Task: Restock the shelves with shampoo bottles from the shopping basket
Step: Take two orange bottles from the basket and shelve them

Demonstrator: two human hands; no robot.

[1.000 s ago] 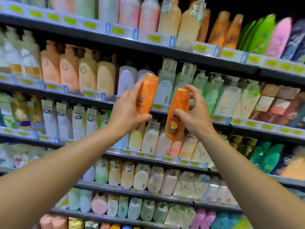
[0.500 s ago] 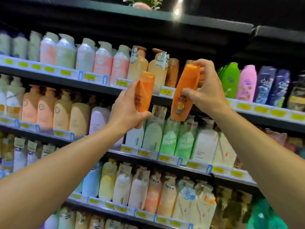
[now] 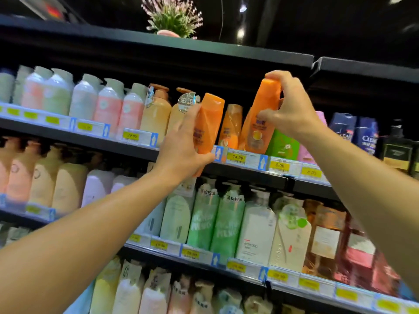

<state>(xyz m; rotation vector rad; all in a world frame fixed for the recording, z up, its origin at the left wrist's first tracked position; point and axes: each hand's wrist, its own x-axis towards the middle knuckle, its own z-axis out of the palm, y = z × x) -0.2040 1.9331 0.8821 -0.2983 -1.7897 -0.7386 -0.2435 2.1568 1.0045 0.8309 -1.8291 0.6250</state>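
Right hand (image 3: pixel 292 114) raised orange bottle (image 3: pixel 263 116) to top shelf (image 3: pixel 244 171), fingers clamped

A potted plant (image 3: pixel 173 20) stands on the shelving's top board (image 3: pixel 226 49), with ceiling lights (image 3: pixel 242 7) right of the plant, above that board.

Shelved orange bottle (image 3: pixel 232 126) and green bottle (image 3: pixel 282 145) flank a narrow gap.
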